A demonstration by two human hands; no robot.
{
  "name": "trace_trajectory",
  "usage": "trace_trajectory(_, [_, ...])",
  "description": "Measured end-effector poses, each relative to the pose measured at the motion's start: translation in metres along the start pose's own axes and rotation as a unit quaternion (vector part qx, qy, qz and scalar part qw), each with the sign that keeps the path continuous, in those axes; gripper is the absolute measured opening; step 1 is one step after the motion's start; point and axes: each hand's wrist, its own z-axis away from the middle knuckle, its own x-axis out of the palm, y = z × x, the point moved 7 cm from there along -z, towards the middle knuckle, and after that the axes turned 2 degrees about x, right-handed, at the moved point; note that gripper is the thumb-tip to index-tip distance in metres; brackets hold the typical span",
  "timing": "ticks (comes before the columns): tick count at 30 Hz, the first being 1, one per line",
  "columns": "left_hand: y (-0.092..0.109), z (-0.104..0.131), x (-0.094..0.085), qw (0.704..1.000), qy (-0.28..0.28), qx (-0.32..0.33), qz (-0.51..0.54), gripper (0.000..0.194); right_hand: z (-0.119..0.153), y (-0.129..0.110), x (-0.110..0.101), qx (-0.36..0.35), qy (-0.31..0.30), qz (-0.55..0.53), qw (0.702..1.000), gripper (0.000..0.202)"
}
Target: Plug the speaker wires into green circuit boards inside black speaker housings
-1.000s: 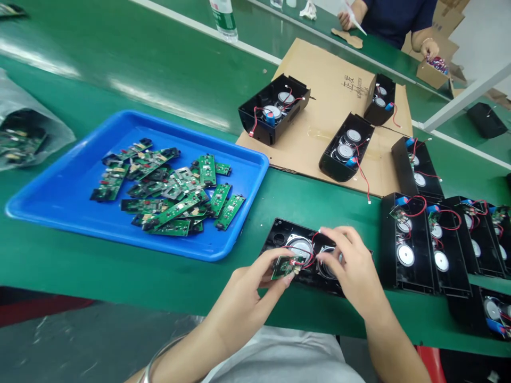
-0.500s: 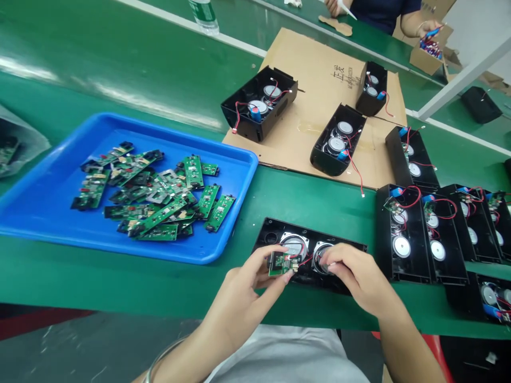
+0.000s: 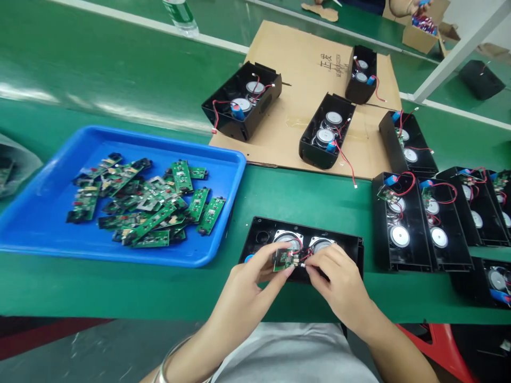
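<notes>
My left hand [image 3: 255, 282] pinches a small green circuit board [image 3: 282, 259] between thumb and fingers. Close to the board's right end, my right hand [image 3: 335, 274] grips a small white wire connector [image 3: 303, 265] between its fingertips. Whether the connector touches the board's socket I cannot tell. Both hands are over an open black speaker housing [image 3: 347, 250] lying on the bench. Two round speakers [image 3: 288, 239] sit inside it, partly hidden by my fingers, with red and black wires near them. A bit of a blue cylinder [image 3: 249, 258] shows at its left.
A blue tray [image 3: 223, 223] with a heap of circuit boards stands to the left. Several black speaker housings [image 3: 399, 234] are lined up on the right; others rest on a cardboard sheet [image 3: 275, 48] ahead. Across the bench, a person's hand is near a carton [image 3: 417, 40].
My right hand has moved left from above the right speaker to the end of the circuit board, with the connector now visible in its fingers. My left hand still holds the board.
</notes>
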Motion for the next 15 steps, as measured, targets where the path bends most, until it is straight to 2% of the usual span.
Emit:
trace_trajectory(4, [0.005, -0.001, 0.001, 1.0, -0.011, 0.013, -0.011, 0.024, -0.001, -0.003, 0.006, -0.029, 0.003, 0.02, 0.999, 0.022])
trace_trajectory(10, [0.012, -0.004, 0.005, 0.996, -0.05, 0.045, -0.059, 0.021, 0.0, -0.01, 0.011, -0.077, -0.036, 0.074, 0.994, 0.026])
trace_trajectory(15, [0.017, -0.002, 0.008, 0.991, -0.053, 0.09, -0.08, 0.02, 0.0, 0.0, 0.011, -0.01, -0.005, 0.059, 0.998, 0.024])
